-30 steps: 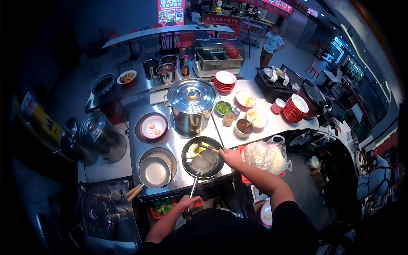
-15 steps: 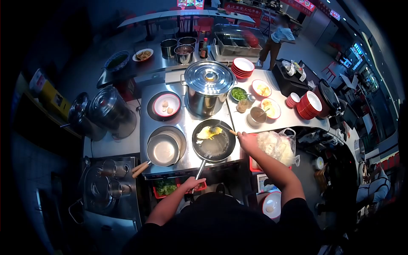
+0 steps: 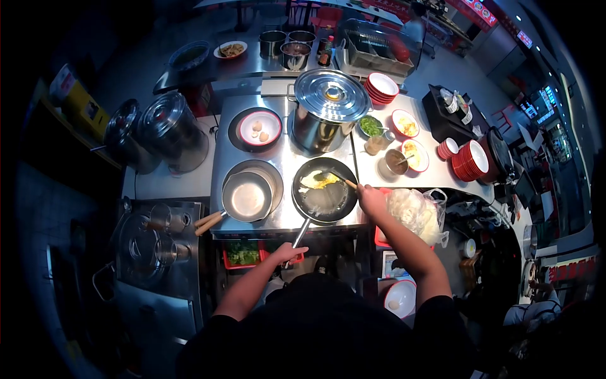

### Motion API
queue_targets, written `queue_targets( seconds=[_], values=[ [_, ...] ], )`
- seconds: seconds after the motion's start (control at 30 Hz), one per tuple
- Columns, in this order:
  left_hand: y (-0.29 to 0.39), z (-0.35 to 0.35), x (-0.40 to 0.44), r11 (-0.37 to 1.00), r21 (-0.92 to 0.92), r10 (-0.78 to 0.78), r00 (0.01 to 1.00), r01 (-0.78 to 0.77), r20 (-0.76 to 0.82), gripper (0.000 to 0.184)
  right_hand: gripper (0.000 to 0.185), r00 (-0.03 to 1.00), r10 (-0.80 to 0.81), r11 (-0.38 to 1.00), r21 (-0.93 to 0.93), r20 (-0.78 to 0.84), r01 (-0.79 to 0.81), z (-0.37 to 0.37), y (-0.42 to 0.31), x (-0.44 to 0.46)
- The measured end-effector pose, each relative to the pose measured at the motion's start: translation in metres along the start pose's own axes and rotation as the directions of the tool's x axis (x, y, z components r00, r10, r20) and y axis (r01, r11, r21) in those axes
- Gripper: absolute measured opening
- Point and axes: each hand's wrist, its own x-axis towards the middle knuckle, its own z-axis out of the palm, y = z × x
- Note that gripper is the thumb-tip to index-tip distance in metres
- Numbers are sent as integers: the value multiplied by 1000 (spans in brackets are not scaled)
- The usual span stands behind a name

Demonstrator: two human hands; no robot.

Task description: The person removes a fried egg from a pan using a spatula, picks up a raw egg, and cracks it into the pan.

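Note:
A black frying pan [image 3: 325, 205] rests on the steel stove top, with yellow-and-white egg [image 3: 320, 181] in its upper part. My left hand [image 3: 288, 253] is closed around the pan's metal handle [image 3: 302, 234] below it. Right of the pan, my right hand [image 3: 371, 201] grips the wooden handle of a spatula [image 3: 344, 179], whose dark head touches the egg. Behind the pan stands a large lidded steel pot [image 3: 323, 129]. To the left are a saucepan [image 3: 247, 196] with wooden handles beside it and a red-rimmed bowl [image 3: 260, 128] with eggshells.
Bagged pale food [image 3: 410, 215] sits in a red basket beside my right forearm. Stacked red bowls [image 3: 470, 161], chopped greens [image 3: 370, 126] and a sauce container [image 3: 392, 164] stand on the right counter. Tall lidded pots [image 3: 173, 136] are at left. Other people are in the background.
The camera view has shifted, so the stove and pan appear higher and further right. The egg has moved and changed shape in the pan under the spatula. Both hands keep their grips.

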Motion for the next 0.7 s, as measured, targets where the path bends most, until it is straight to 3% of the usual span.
queue_targets(
  seconds=[0.33, 0.43, 0.7],
  values=[
    [-4, -2, 1, 999, -38, 19, 1000, -20, -21, 54, 17, 994, -81, 997, -5, 76, 82, -1, -29, 3],
    [-3, -4, 1, 1000, -8, 27, 999, -27, -22, 54, 20, 990, -97, 991, -82, 102, 105, -10, -30, -5],
    [2, -1, -2, 999, -29, 30, 1000, -30, -11, 54, 28, 971, -233, 965, -109, 55, 238, -5, -15, -18]
  ],
)
